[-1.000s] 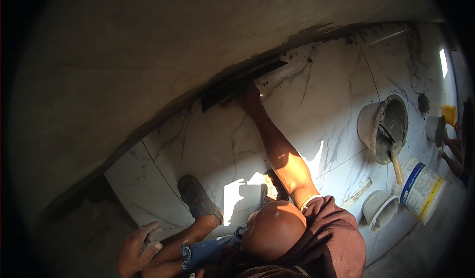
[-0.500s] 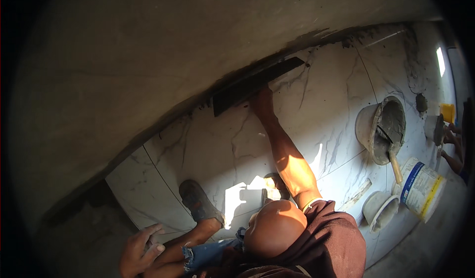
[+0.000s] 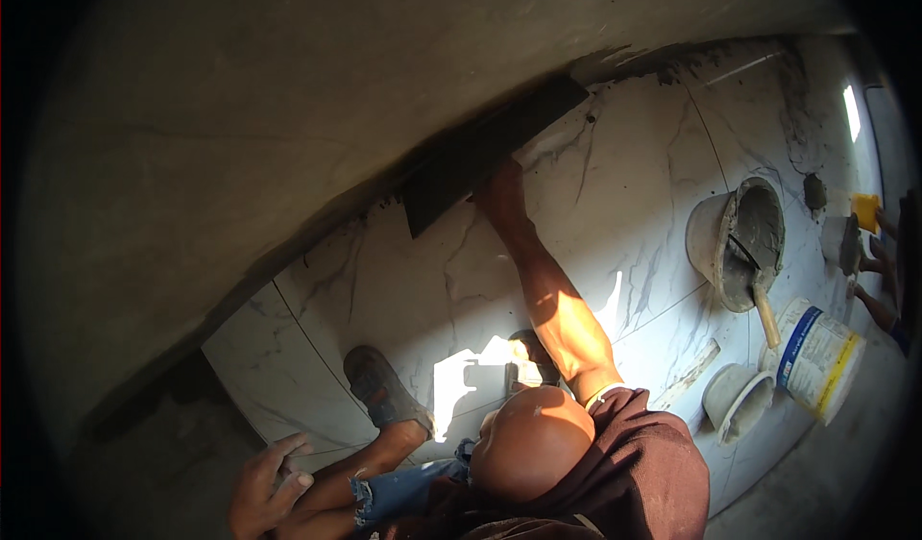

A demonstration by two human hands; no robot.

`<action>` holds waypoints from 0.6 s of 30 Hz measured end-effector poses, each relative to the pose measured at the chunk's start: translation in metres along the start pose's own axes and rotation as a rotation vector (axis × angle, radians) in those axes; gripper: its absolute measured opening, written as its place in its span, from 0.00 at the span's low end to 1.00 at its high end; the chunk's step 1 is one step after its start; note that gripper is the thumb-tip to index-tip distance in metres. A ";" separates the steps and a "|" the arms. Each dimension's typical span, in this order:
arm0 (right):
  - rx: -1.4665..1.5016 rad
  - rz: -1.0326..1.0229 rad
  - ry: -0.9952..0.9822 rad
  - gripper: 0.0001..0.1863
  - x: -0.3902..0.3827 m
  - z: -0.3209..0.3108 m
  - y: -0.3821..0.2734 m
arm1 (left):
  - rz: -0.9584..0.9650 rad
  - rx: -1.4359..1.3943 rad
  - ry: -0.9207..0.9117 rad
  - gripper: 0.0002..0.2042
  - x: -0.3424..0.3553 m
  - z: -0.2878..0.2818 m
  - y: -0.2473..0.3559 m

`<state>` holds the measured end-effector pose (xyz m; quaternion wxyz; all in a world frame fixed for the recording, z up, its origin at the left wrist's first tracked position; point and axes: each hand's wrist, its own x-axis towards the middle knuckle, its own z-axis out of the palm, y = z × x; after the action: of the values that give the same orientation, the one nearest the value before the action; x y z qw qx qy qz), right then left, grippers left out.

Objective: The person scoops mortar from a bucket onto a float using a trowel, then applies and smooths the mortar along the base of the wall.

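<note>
My right hand (image 3: 501,194) grips a long, dark, flat float (image 3: 490,141) from below, with its blade along the join of the grey plastered surface (image 3: 259,117) and the white marble-patterned tiles (image 3: 461,271). The forearm reaches up from a maroon sleeve, partly in sunlight. At the lower left my left hand (image 3: 269,487) hangs with bent fingers apart and nothing visible in them. It is beside my leg in torn blue denim. A bare bent knee (image 3: 533,449) fills the lower middle, and a sandalled foot (image 3: 384,386) rests on the tiles.
To the right stand a mortar basin (image 3: 709,237) with a wooden-handled tool (image 3: 765,314) in it, a labelled white bucket (image 3: 814,362) and a smaller bowl (image 3: 725,401). At the far right, another person's hands (image 3: 872,261) are near a grey container (image 3: 837,242) and a yellow object (image 3: 864,211).
My right hand and the float first moved right along the join. The float then rose a little and tilted, showing more of its face. My left hand has stayed in place.
</note>
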<state>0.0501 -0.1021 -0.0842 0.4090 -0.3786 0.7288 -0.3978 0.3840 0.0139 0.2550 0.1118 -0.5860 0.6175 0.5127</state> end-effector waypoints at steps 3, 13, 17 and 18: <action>-0.267 -0.482 0.171 0.15 -0.009 -0.004 0.002 | 0.011 -0.028 -0.017 0.24 0.002 -0.003 0.008; -0.310 -0.361 0.165 0.16 0.009 0.018 -0.027 | 0.025 0.027 -0.006 0.24 0.001 0.000 0.001; -0.301 -0.349 0.034 0.16 -0.028 0.025 -0.025 | 0.043 0.045 -0.058 0.24 0.010 -0.002 0.008; -0.284 -0.360 0.035 0.16 -0.029 0.026 -0.025 | 0.039 0.056 -0.043 0.24 0.006 -0.003 0.013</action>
<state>0.0903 -0.0939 -0.0624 0.2611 -0.5492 0.7054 -0.3643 0.3733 0.0051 0.2587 0.1315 -0.5593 0.6404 0.5097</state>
